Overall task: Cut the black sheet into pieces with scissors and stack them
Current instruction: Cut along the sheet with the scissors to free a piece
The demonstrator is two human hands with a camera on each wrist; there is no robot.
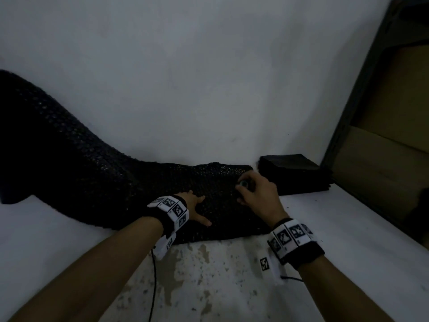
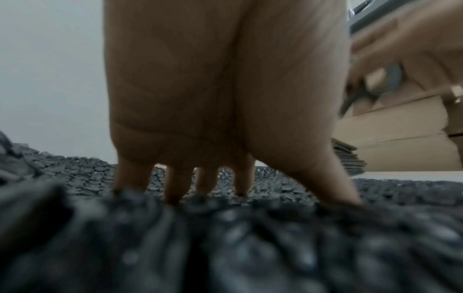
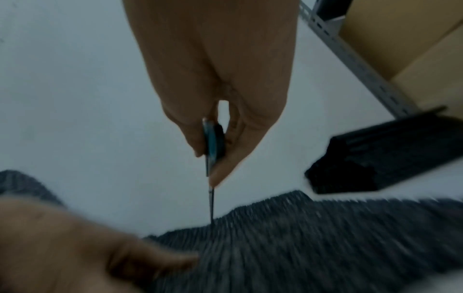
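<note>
Black sheet [image 1: 76,173] cut off at 9 o'clock of the head view; smeared by motion blur in the right wrist view. Scissors [image 3: 213,144] mostly hidden inside the right hand [image 1: 257,194]; blade tips lost against the dark weave. Stack of cut pieces [image 1: 292,173] too dark to count. Cardboard boxes [image 1: 394,126] clipped at 3 o'clock.

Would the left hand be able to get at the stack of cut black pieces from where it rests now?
Probably not directly: the left hand presses flat on the black sheet, and the right hand, holding the scissors, sits between it and the stack.
</note>
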